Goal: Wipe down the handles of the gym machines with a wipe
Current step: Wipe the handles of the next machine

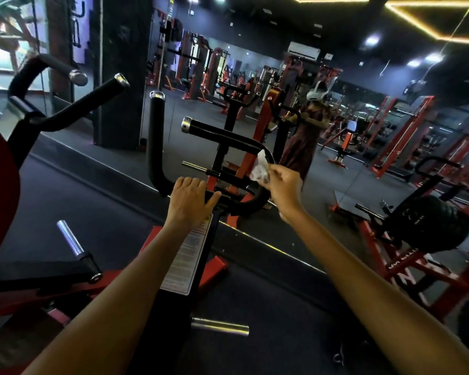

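Observation:
A black gym machine with curved handle bars stands in front of me. My right hand (283, 182) pinches a crumpled white wipe (260, 169) against the bend of the right handle bar (228, 135), which ends in a chrome cap. My left hand (191, 197) rests on the machine's black crossbar, fingers over the top and thumb stretched out to the right. An upright black handle (156, 136) with a chrome cap rises just left of my left hand. Two more black handles (87, 101) reach up at the far left.
A wall mirror runs close behind the machine and reflects a person with a headset (309, 131). Chrome weight pegs (71, 239) stick out at the lower left and bottom centre. A red frame with a black weight plate (428, 226) stands at the right.

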A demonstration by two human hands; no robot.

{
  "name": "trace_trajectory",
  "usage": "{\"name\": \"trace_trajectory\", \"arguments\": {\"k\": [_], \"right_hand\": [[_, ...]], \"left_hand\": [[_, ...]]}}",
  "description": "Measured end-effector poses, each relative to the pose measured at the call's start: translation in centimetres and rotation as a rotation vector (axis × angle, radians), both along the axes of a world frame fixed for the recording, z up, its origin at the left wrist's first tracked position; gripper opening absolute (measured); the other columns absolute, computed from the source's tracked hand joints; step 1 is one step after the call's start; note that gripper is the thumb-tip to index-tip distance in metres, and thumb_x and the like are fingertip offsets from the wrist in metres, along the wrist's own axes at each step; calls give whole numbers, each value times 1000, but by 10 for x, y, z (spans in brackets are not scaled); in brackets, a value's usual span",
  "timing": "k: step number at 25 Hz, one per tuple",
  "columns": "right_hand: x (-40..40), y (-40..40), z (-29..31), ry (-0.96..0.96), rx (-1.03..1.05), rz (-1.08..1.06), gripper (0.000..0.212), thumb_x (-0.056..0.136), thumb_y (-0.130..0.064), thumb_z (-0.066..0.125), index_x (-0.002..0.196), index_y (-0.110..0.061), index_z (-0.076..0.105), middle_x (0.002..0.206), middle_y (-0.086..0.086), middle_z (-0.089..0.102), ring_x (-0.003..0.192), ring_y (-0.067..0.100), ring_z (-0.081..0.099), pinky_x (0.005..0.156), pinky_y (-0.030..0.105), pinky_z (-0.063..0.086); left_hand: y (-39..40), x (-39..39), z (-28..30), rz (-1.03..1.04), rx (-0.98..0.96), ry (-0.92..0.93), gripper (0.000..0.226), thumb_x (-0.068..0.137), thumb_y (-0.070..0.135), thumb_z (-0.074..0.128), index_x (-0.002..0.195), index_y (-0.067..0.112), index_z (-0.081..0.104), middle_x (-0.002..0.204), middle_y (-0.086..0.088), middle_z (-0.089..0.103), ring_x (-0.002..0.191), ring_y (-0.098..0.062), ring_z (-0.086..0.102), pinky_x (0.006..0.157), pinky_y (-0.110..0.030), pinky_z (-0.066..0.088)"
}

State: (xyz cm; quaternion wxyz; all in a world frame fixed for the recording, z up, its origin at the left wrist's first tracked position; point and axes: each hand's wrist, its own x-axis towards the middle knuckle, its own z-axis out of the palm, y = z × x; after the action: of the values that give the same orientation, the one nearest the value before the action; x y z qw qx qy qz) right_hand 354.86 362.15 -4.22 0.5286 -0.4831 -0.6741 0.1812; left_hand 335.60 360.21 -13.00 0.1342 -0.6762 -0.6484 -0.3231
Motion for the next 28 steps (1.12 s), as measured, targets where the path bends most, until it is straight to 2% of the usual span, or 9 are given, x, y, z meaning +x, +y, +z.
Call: {"name": "trace_trajectory", "arguments": {"k": [3, 6, 9, 11, 14, 20, 22, 24, 28], "right_hand": [[-44, 7, 10, 927, -687, 268, 29, 93, 11, 39, 119, 15, 49, 119, 25, 56, 114, 37, 56, 95, 31, 49], [-61, 14, 16, 1289, -699, 243, 35, 94, 7, 37, 128, 16, 36, 130, 27, 49, 113, 29, 58, 99, 36, 45], [-72, 32, 16, 1430, -608, 182, 16, 93, 3, 41, 104, 11, 47, 49, 10, 61, 41, 8, 58, 93, 37, 49], [-81, 40, 12, 1603, -579, 227, 17, 93, 7, 36, 96, -2, 51, 29, 3, 47, 43, 13, 53, 82, 30, 52], [-100, 37, 13, 1537, -546, 318, 32, 94, 8, 35, 70, -10, 45, 35, 3, 51, 49, 14, 56, 99, 34, 44], [-139, 41, 20, 1418, -685, 419, 28, 90, 13, 36, 71, -2, 49, 78, 15, 53, 99, 30, 59, 109, 35, 35], [-154, 39, 21, 1372, -728, 465, 29, 91, 13, 34, 70, -2, 49, 84, 14, 56, 120, 32, 51, 110, 34, 33], [-169, 40, 22, 1346, -779, 509, 28, 92, 12, 34, 74, -2, 50, 89, 15, 57, 118, 31, 52, 111, 36, 32], [-177, 41, 27, 1387, -875, 491, 26, 95, 8, 34, 113, 7, 54, 129, 22, 52, 125, 31, 48, 109, 34, 34]], "left_hand": [[-2, -2, 3, -9, -77, 26, 56, 93, 59, 36, 111, 10, 59, 113, -8, 61, 112, -24, 52, 107, -36, 28], [-4, -4, 7, -20, -146, 58, 64, 89, 67, 35, 116, 12, 57, 120, -7, 59, 119, -23, 49, 110, -36, 26], [-6, -5, 10, -17, -194, 89, 69, 87, 71, 34, 118, 13, 54, 123, -6, 56, 121, -22, 47, 111, -36, 26], [-7, -6, 12, -13, -207, 110, 73, 84, 74, 34, 119, 13, 53, 123, -5, 56, 120, -22, 47, 112, -36, 26], [-8, -6, 11, -32, -193, 120, 79, 80, 79, 36, 120, 13, 52, 124, -5, 55, 121, -22, 46, 112, -36, 27], [-9, -42, 25, -142, -276, 104, 80, 72, 79, 49, 118, 13, 51, 122, -3, 54, 115, -20, 50, 101, -31, 35], [-10, -51, 24, -111, -272, 112, 94, 64, 92, 31, 109, 13, 53, 113, -2, 58, 109, -19, 53, 103, -32, 33], [-8, -50, 19, -73, -222, 173, 112, 53, 99, 2, 104, 14, 55, 108, -1, 61, 107, -18, 56, 115, -40, 14], [-4, -48, 7, -11, -143, 136, 108, 59, 96, 2, 97, 13, 59, 99, -1, 64, 104, -20, 60, 115, -49, -5]]}}
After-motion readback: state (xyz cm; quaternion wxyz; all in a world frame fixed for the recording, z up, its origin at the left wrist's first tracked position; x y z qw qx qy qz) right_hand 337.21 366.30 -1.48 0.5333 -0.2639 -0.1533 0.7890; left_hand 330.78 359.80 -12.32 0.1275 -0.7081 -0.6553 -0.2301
